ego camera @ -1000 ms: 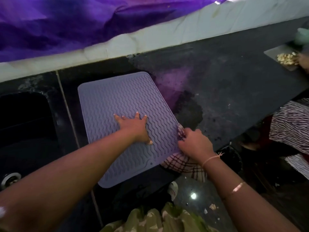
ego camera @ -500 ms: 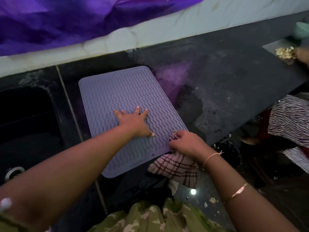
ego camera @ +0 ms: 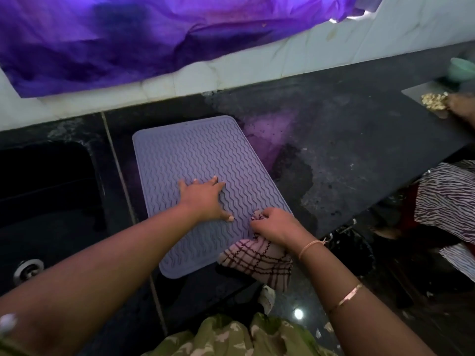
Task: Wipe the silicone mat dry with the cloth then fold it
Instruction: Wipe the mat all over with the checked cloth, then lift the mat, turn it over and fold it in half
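A lilac silicone mat [ego camera: 195, 155] with wavy ridges lies flat on the dark stone counter [ego camera: 347, 150]. My left hand [ego camera: 204, 197] presses flat on the middle of the mat, fingers spread. My right hand [ego camera: 275, 224] grips a bunched pink cloth with dark checks [ego camera: 257, 258] at the mat's near right edge. Most of the cloth trails off the mat towards the counter's front edge.
A dark sink [ego camera: 46, 191] with a metal drain [ego camera: 28, 269] sits to the left of the mat. A wet patch [ego camera: 293, 170] spreads to the right. At far right another person's hand [ego camera: 460, 106] works at a board with chopped food [ego camera: 433, 101]. Purple sheeting [ego camera: 154, 34] hangs on the wall.
My right hand has slid the cloth leftwards from the mat's right edge onto the mat. My left hand stays pressed on the mat.
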Motion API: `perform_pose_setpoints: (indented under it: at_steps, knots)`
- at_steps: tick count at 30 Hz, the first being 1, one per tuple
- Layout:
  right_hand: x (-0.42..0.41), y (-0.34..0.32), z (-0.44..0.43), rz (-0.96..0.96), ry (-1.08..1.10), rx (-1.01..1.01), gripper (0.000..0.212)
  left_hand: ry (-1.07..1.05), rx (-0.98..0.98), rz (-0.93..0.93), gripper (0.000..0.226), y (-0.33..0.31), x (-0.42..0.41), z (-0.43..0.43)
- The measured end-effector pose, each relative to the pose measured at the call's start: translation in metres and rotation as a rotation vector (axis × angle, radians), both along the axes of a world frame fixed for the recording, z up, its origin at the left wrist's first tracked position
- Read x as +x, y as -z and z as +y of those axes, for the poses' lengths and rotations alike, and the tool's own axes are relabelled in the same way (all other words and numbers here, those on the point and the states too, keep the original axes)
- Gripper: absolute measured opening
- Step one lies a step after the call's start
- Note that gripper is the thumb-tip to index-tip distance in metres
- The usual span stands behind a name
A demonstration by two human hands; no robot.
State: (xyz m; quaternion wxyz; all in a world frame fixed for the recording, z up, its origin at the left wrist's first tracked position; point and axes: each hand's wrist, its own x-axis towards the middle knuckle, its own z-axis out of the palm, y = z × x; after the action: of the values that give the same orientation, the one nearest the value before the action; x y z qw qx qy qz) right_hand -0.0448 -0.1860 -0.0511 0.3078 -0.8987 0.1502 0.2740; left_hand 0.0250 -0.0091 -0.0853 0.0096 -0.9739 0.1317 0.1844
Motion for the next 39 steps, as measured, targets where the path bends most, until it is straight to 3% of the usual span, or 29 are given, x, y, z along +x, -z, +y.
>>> perform_pose_setpoints:
  at_steps: [4,9,12,15,17,19,22,24,26,29,32,36,39]
  knots:
    - [0.011,-0.002,0.006,-0.022,0.166,0.289,0.02,0.003,-0.02,-0.036,0.1,0.007,-0.005,0.007]
    - [0.021,-0.002,0.011,-0.09,0.279,0.499,0.015,-0.047,-0.102,0.013,0.075,-0.001,-0.01,0.008]
    - [0.03,-0.01,0.008,-0.19,0.265,0.561,0.032,-0.255,-0.431,0.038,0.041,-0.018,-0.01,0.01]
    - [0.044,-0.022,0.004,-0.262,0.252,0.604,0.037,-0.409,-0.913,0.271,0.053,-0.046,-0.009,0.012]
    - [0.056,-0.032,0.002,-0.276,0.25,0.647,0.041,-0.397,-1.01,0.456,0.069,-0.067,-0.011,0.008]
    - [0.068,-0.042,-0.002,-0.234,0.272,0.81,0.044,-0.345,-0.976,0.498,0.069,-0.08,-0.012,-0.001]
    - [0.083,-0.052,-0.014,-0.133,0.274,1.091,0.036,-0.399,-1.06,0.329,0.031,-0.091,-0.007,-0.018]
    - [0.091,-0.048,-0.024,-0.046,0.36,1.247,0.031,-0.474,-1.155,0.27,0.021,-0.096,-0.002,-0.028]
    - [0.099,-0.041,-0.034,-0.012,0.417,1.238,0.04,-0.504,-1.232,0.256,0.019,-0.099,0.001,-0.038]
    - [0.107,-0.033,-0.044,0.154,0.292,1.079,0.065,-0.562,-1.325,0.242,0.013,-0.1,0.005,-0.052]
    - [0.114,-0.037,-0.06,0.252,0.144,1.124,0.076,-0.625,-1.328,0.22,0.013,-0.101,0.017,-0.069]
    - [0.132,-0.044,-0.089,-0.039,0.092,1.119,0.035,-0.642,-1.103,0.041,0.022,-0.098,0.039,-0.086]
    - [0.149,-0.047,-0.111,-0.159,0.08,1.031,0.038,-0.545,-0.951,-0.142,0.02,-0.093,0.051,-0.097]
